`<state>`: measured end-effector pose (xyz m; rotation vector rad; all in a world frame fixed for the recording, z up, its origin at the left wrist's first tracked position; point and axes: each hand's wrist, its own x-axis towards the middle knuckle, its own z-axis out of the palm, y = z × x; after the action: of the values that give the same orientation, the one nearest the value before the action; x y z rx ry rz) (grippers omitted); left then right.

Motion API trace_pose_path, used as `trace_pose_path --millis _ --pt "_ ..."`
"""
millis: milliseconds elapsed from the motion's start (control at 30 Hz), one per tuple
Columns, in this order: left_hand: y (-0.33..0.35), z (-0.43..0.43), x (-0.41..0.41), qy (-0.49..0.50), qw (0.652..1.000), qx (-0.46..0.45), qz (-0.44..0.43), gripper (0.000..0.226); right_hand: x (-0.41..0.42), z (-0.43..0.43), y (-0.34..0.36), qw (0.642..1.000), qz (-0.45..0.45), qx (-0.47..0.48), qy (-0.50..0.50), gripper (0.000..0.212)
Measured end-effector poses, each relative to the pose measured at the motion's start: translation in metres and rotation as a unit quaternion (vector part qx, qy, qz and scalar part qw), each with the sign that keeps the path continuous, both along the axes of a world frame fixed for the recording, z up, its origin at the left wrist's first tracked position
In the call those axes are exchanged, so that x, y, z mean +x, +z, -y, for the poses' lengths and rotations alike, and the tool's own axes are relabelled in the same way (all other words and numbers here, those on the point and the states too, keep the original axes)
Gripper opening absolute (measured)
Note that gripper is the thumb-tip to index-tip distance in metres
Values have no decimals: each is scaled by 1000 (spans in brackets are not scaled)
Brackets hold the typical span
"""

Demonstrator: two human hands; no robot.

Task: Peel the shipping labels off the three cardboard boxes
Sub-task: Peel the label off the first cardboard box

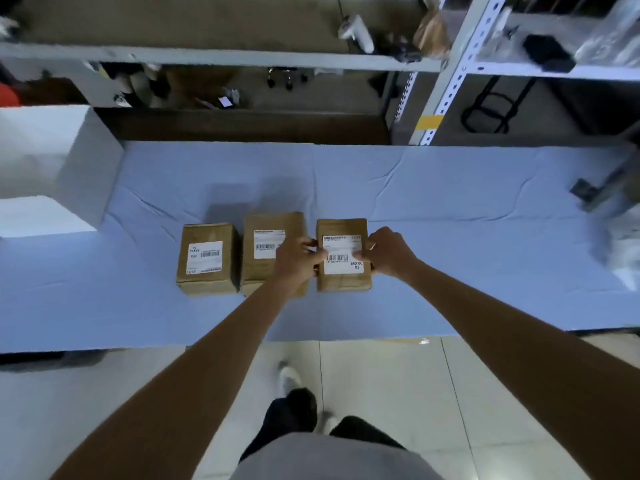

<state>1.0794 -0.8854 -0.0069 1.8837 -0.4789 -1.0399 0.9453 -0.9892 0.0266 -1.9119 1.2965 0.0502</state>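
The surface (450,202) was covered with a pale blue, creased sheet and spanned the full width of the view. A grey metal shelving rack (460,64) stood behind its far edge. A white block (52,161) rested on the far left end of the surface.

Three cardboard boxes stood in a row near the middle of the surface: the left box (207,233), the middle box (273,221) and the right box (341,282). The left and middle boxes were touching or nearly so; the right box stood just beside the middle one.

The left hand (298,261) was curled round the left edge of the right box, and it hid part of the middle box. The right hand (388,252) was curled round the right edge of the same box.

Each box carried a white barcode label on its top face: the left label (205,257), the middle label (266,244) and the right label (343,254). The fingertips of both hands lay on the side edges of the right label. Whether any label edge was lifted could not be told.
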Motion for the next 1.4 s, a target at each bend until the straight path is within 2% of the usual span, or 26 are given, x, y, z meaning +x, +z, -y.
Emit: trace_pose_path --millis 133,233,367,533,700,900,1033,1200,1400 --pt "-10 9 8 -8 1000 8 -26 37 3 11 -15 1000 -7 6 -23 34" --pt "-16 13 10 -16 1000 15 -14 35 5 17 -28 999 -10 21 -39 35" --pt "-26 21 7 -16 999 32 18 37 9 23 -43 999 -3 13 -38 21" --pt "-37 36 -7 1 998 50 30 33 1 35 -62 999 -15 12 -29 43" --pt "-43 56 -21 -1 992 68 104 23 -5 48 -78 999 2 -10 -40 37" --pt "-47 67 -21 10 993 68 98 27 -8 60 -79 999 26 -11 -30 37" --pt "-48 69 -22 34 995 60 69 36 -8 63 -79 999 35 -14 -17 45" --pt "-49 67 -27 46 981 90 164 44 -10 58 -78 999 41 -31 0 45" --pt "-50 70 -29 50 983 75 163 35 -16 63 -78 999 42 -25 1 49"
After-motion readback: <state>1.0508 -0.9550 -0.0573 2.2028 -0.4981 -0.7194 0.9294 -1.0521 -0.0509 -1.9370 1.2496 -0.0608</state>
